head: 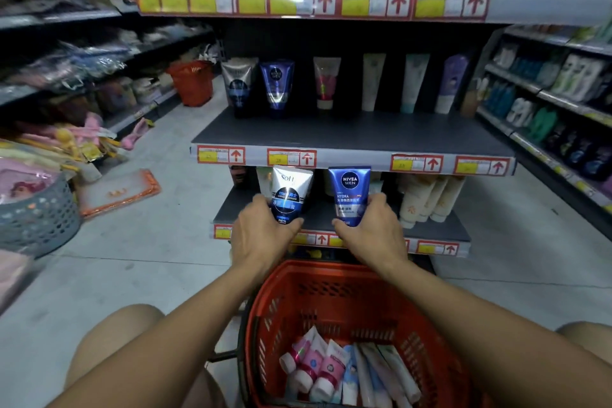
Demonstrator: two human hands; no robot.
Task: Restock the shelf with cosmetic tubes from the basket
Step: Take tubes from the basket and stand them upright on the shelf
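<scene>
Right now two hands are up in front of the shelves, in the middle of the frame. The left hand [261, 232] has its grip curled round a white tube [290, 193] with a blue and black label. The tube stands upright, its flat end up and its cap down in the hand. The right hand [371, 230] has its grip curled round a blue tube [349, 193] that says NIVEA MEN, also upright. Both tubes are held side by side, just apart, in front of the lower shelf [430, 228] and right under the front edge of the middle shelf [351, 136].

At the back of the middle shelf a row of tubes stands in a line: a grey tube [239, 83], a dark blue tube [277, 84], a pink tube [326, 81], two pale tubes [373, 81] and a purple tube [453, 83] toward the right. Red and yellow price tags [291, 158] with arrows run along the shelf edges.

On the lower shelf, to the right of the hands, some cream bottles [427, 200] lean together.

At the bottom of the frame sits a red basket [331, 278]. Inside it lie more tubes [347, 371], pink, white and pale blue, piled close and touching.

On the left side of the frame a grey basket [39, 225] sits on the floor, and another orange basket [193, 81] stands further back by the shelf corner.
</scene>
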